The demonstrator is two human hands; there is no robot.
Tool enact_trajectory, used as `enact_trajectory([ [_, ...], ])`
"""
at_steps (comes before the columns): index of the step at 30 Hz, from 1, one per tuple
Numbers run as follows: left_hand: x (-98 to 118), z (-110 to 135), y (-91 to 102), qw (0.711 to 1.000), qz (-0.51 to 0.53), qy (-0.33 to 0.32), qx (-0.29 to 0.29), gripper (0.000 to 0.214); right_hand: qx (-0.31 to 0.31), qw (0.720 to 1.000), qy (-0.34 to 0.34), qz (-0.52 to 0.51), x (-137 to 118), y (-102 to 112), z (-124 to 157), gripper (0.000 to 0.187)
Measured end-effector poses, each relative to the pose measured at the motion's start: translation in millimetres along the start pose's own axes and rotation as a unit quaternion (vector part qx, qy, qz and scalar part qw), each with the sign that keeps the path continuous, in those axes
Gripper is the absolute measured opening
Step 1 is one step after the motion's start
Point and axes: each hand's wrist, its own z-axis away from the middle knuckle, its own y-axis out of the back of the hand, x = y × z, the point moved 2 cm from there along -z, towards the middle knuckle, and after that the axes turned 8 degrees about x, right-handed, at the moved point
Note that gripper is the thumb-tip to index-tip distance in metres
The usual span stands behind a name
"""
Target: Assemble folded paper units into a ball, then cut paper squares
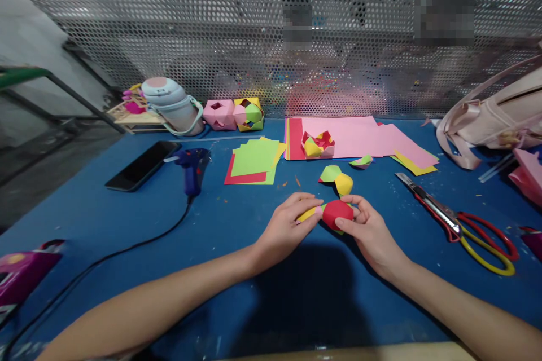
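Between my hands is a folded paper piece (337, 215) with a red rounded face and green edges; a yellow and pink part (310, 214) sits at its left. My left hand (292, 220) pinches the yellow and pink part between thumb and fingers. On the right, my right hand (367, 227) has its thumb on the red face and its fingertips at the top edge. Just beyond them lie a green folded piece (330, 173) and a yellow folded piece (344, 184), touching each other. Whether these join the held piece is unclear.
A blue glue gun (192, 172) lies left, its cord trailing toward me, near a phone (144, 166). Paper squares (255, 158) and pink sheets (342, 132) lie ahead. A utility knife (432, 206) rests on scissors (486, 242) at right. Perforated metal (212, 45) closes the back.
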Motion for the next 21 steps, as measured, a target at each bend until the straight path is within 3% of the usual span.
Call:
enact_trajectory([
  [21,0.9,1.2,-5.0,0.999,0.016,0.02,0.043,0.018,-0.014,0.998,-0.028,-0.049,3.8,-2.3,-0.7,0.052],
])
